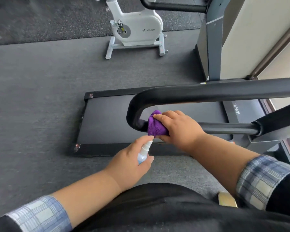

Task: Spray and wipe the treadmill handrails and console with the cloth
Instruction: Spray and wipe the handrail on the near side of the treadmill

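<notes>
The bunched purple microfibre cloth [156, 125] is gripped by the right hand [177, 128] and pressed against the curved black padded treadmill handrail [208, 93]; the small white-and-blue spray bottle [145, 152] is gripped by the left hand [132, 162], its nozzle seemingly aimed at the cloth. Wiping appears under way; next, the cloth should be drawn along the rail.

- The single head view looks steeply down from the person's own height, close above both hands.
- It faces forward past the right hand [177, 129] gripping the cloth [156, 126], toward floor beyond.
</notes>
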